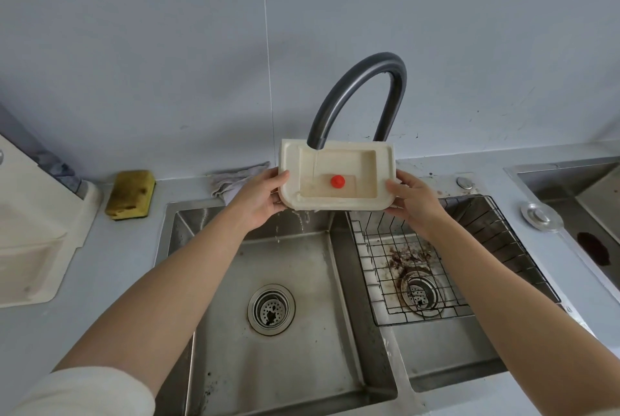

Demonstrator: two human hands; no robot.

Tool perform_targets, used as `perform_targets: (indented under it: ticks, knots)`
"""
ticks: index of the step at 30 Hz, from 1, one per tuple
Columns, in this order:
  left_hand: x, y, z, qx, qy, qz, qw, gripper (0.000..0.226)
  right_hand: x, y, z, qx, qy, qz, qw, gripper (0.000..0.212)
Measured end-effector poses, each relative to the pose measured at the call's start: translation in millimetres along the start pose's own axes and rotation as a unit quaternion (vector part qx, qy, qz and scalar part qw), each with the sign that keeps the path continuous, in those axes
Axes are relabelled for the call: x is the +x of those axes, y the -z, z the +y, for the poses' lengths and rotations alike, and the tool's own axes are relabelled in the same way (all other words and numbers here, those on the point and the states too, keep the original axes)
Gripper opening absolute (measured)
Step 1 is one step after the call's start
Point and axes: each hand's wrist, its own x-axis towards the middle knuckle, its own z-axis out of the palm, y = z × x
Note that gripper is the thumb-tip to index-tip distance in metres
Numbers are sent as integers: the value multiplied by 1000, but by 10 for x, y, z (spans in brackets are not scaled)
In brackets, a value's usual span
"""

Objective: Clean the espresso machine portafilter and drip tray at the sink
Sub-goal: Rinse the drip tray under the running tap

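Both hands grip the drip tray (pixel 337 177) by its short ends, left hand (pixel 258 201) and right hand (pixel 414 201), its long axis crosswise under the faucet (pixel 365 93), tipped toward the left sink basin (pixel 285 281).

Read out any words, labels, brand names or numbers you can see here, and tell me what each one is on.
There is no readable text.
The drip tray, held by the left hand and the right hand, shows only a plain red knob.
The faucet, the sponge and the cream appliance carry no visible lettering.
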Motion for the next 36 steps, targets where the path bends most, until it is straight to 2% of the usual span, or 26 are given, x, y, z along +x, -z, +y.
perform_targets:
  ticks: [6, 11, 22, 36]
  knots:
    - [-2, 56, 95, -17, -12, 5, 1000, 23, 75, -163, -106, -7, 9, 5, 1000, 39]
    - [-21, 174, 127, -23, -18, 17, 999, 35, 145, -297, -140, -13, 17, -1, 1000, 38]
    - [-193, 540, 236, -19, -41, 43, 998, 42, 200, -679, -39, -17, 26, -42, 999, 40]
    - [-479, 754, 225, 55, -51, 54, 996, 40, 64, -870, 307, 34, -11, -65, 997, 38]
